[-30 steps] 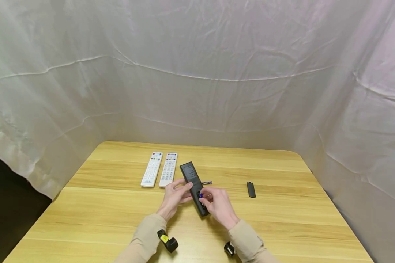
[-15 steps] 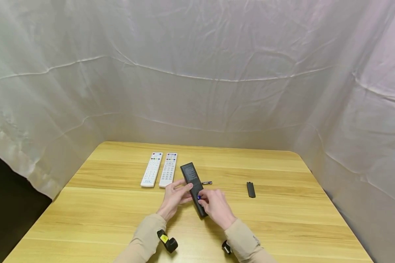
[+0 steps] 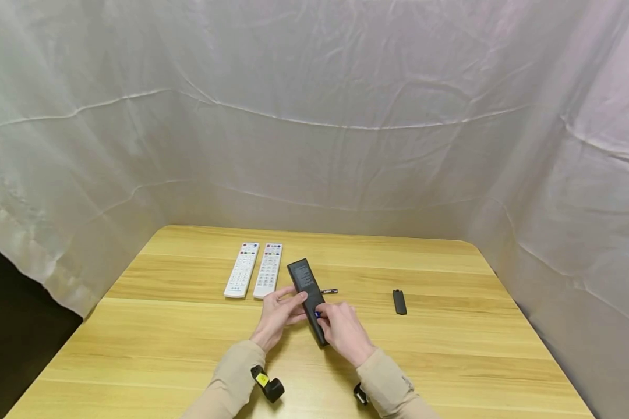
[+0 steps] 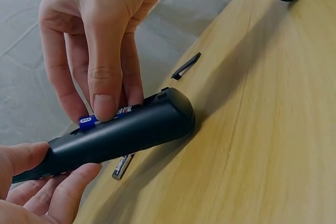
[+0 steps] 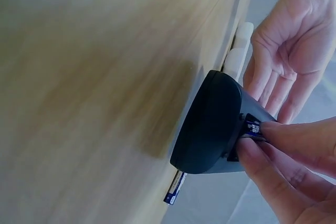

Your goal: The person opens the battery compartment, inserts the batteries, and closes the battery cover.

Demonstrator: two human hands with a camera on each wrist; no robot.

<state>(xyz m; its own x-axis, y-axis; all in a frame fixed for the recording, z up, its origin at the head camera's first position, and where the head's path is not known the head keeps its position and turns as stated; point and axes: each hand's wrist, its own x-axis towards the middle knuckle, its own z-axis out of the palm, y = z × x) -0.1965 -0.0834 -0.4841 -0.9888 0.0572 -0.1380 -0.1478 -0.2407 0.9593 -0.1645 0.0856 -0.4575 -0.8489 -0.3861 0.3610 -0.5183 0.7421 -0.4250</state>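
My left hand point(image 3: 279, 314) grips a black remote control point(image 3: 305, 281) by its sides, thumb on top, with its back turned up and its battery compartment uncovered. A blue AAA battery point(image 4: 88, 122) sits at the compartment, tilted up at one end, pinched by the thumb and fingers of my right hand point(image 3: 344, 329). In the right wrist view the battery point(image 5: 253, 128) shows between thumb and fingertip at the opening. Beyond the remote, a second AAA battery point(image 3: 330, 291) lies on the table. The black battery cover point(image 3: 400, 302) lies apart to the right.
Two white remote controls point(image 3: 241, 270) lie side by side, buttons up, left of the black one. The wooden table point(image 3: 152, 343) is bordered at the back and sides by hanging grey cloth point(image 3: 314, 163). A camera is strapped on each wrist.
My right hand has shifted slightly left and lower over the compartment, with the battery less exposed between its fingers. The remote's lower end swung slightly left; my left hand stayed in place.
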